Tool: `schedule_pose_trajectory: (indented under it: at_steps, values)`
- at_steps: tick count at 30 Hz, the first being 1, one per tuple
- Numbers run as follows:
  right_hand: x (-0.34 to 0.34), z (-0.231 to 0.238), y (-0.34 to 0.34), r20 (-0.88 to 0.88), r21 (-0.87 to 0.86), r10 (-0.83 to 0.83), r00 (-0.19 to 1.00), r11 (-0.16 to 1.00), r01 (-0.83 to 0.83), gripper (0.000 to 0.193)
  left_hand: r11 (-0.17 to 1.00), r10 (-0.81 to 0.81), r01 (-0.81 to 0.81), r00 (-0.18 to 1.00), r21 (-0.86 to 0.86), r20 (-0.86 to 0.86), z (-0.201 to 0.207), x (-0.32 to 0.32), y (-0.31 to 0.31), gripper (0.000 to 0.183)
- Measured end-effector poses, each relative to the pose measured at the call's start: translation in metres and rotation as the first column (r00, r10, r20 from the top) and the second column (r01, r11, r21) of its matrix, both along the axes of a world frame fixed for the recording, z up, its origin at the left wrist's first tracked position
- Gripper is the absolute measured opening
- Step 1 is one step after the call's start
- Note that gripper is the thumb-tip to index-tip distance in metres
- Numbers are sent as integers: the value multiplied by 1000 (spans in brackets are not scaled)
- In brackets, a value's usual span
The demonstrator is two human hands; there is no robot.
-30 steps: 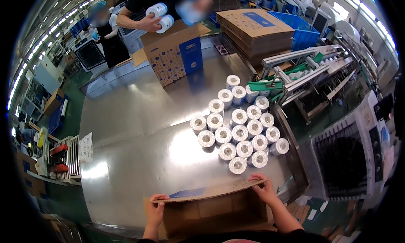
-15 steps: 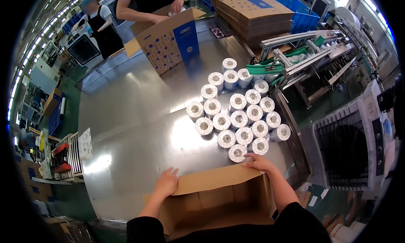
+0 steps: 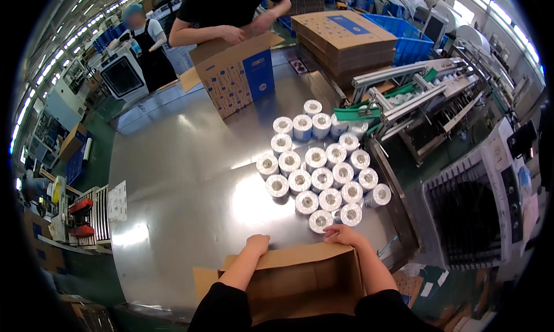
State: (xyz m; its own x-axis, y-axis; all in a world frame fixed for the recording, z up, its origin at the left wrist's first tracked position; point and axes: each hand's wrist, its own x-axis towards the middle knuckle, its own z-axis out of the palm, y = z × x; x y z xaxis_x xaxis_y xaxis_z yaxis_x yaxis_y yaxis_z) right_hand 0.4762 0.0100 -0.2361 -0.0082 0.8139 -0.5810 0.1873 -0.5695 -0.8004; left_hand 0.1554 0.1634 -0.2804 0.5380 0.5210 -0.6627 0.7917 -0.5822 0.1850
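Observation:
An open cardboard box (image 3: 304,286) lies close to me, with its inside showing. My left hand (image 3: 258,244) is closed over the far flap (image 3: 300,257), its fingertips hidden behind the edge. At the flap's right end, my right hand (image 3: 343,235) rests with fingers stretched leftward and slightly apart. Those fingers come close to the nearest white wrapped roll (image 3: 321,221); whether they touch it I cannot tell. Several more rolls with hollow cores (image 3: 322,179) stand upright in a cluster beyond the box, on the metal table (image 3: 179,193).
Across the table a co-worker's hands (image 3: 234,34) reach into a printed carton (image 3: 234,81). Flattened cartons (image 3: 344,40) are stacked at the far right, beside a blue crate (image 3: 404,38). A green-edged conveyor (image 3: 398,101) meets the table's right side, near a grey fan unit (image 3: 467,211).
My left hand has shifted right along the flap and its fingers have curled. My right hand stays at the flap's right end. The co-worker leans farther over the printed carton.

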Motion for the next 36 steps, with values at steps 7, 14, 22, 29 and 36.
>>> schedule_pose_trajectory:
  at_steps: [7,14,22,29,36]
  values:
    - [-70,118,23,546,-51,476,689,840,-540,40,998,53,-55,997,44,48,38,2,-5,24]
    - [-124,76,-18,845,486,-247,474,724,-489,19,989,139,-133,986,-71,96,10,-5,3,31]
    - [-127,73,-12,772,636,-450,449,551,-540,20,992,62,-54,996,-111,71,-1,7,3,32]
    - [-124,74,-13,735,678,-482,477,525,-515,12,979,149,-136,986,-154,73,9,7,4,36]
    - [-129,90,-4,762,588,-325,561,711,-387,20,961,244,-222,961,-164,132,22,-5,-2,34]
